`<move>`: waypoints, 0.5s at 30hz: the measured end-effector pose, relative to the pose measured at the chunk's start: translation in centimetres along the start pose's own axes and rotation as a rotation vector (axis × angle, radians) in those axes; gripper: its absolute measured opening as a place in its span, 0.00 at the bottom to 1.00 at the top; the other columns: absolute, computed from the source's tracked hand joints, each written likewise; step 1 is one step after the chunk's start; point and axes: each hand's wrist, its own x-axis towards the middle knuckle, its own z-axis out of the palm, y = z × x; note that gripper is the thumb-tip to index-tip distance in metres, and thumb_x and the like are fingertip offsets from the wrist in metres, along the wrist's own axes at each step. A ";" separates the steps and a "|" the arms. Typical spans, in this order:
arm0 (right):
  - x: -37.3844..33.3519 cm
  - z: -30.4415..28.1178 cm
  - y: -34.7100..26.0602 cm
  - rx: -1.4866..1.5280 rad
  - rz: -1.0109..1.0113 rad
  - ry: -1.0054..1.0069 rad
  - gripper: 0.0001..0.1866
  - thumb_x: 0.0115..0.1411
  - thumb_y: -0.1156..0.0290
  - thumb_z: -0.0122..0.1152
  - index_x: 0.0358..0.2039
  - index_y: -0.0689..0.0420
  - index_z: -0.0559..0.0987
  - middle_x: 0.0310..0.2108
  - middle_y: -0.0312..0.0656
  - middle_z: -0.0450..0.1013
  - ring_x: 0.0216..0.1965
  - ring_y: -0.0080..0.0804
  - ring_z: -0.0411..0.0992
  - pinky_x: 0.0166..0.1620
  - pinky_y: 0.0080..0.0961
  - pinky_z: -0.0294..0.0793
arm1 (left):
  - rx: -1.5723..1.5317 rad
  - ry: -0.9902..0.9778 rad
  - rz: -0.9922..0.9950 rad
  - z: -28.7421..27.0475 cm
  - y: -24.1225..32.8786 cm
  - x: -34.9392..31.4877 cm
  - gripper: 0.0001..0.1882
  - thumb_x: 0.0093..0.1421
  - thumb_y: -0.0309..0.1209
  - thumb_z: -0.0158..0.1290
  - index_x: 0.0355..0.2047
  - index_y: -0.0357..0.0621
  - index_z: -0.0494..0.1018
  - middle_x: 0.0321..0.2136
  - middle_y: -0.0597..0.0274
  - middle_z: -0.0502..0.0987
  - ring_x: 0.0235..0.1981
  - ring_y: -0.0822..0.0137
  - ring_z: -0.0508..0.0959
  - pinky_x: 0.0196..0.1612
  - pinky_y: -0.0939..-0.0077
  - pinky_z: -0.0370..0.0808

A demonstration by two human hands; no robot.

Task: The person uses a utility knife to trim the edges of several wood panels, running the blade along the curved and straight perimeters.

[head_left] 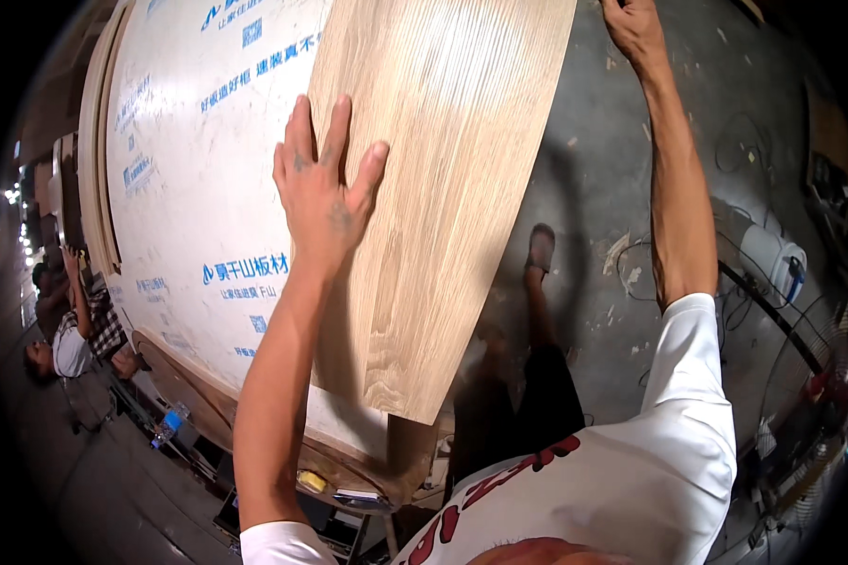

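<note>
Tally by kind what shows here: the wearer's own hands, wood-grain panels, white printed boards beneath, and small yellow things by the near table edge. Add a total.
Wearer's hands: 2, left hand and right hand
Wood-grain panel: 1
White printed board: 1
Small yellow thing: 1
Total: 5

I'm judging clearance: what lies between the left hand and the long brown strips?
The head view shows a white board with blue print between the left hand and the brown strips.
</note>
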 end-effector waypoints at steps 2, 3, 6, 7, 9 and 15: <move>-2.7 1.1 -1.0 0.000 -0.026 0.012 0.19 0.68 0.85 0.48 0.55 0.56 0.75 0.41 0.38 0.80 0.45 0.27 0.77 0.52 0.25 0.75 | 0.007 0.065 0.037 0.6 -0.6 -0.2 0.34 0.66 0.59 0.50 0.68 0.59 0.67 0.71 0.44 0.57 0.69 0.44 0.60 0.71 0.45 0.51; -4.2 1.7 -1.4 0.001 -0.023 0.008 0.19 0.68 0.85 0.48 0.55 0.56 0.75 0.41 0.38 0.80 0.45 0.27 0.77 0.52 0.25 0.75 | 0.005 0.062 0.033 0.8 -0.9 -0.3 0.34 0.66 0.59 0.50 0.68 0.59 0.67 0.71 0.44 0.57 0.69 0.44 0.60 0.71 0.45 0.51; -8.7 3.3 -3.9 -0.072 -0.046 0.090 0.19 0.66 0.86 0.48 0.53 0.56 0.77 0.39 0.37 0.80 0.42 0.25 0.78 0.50 0.24 0.76 | 0.020 0.167 0.086 1.3 -0.8 -0.3 0.31 0.68 0.58 0.48 0.67 0.61 0.69 0.69 0.44 0.61 0.67 0.45 0.65 0.70 0.48 0.55; -10.4 3.9 -5.0 -0.067 -0.044 0.082 0.19 0.66 0.86 0.48 0.53 0.56 0.77 0.39 0.37 0.80 0.42 0.25 0.78 0.50 0.24 0.76 | 0.023 0.164 0.078 0.6 0.2 -0.4 0.31 0.68 0.58 0.48 0.67 0.61 0.69 0.69 0.44 0.61 0.67 0.45 0.65 0.70 0.48 0.55; -13.7 5.1 -7.3 -0.086 -0.075 0.109 0.19 0.66 0.88 0.48 0.52 0.57 0.78 0.39 0.36 0.79 0.41 0.23 0.76 0.48 0.20 0.74 | -0.055 -0.016 -0.029 -1.1 1.8 -0.6 0.38 0.69 0.56 0.44 0.70 0.41 0.60 0.70 0.33 0.54 0.72 0.40 0.53 0.72 0.40 0.47; -26.1 6.9 -12.2 -0.223 -0.112 0.097 0.17 0.70 0.76 0.56 0.59 0.53 0.76 0.49 0.40 0.80 0.45 0.25 0.78 0.49 0.22 0.77 | -0.033 0.152 0.092 2.0 0.6 -0.2 0.37 0.69 0.58 0.45 0.67 0.45 0.66 0.66 0.30 0.62 0.67 0.40 0.63 0.68 0.45 0.59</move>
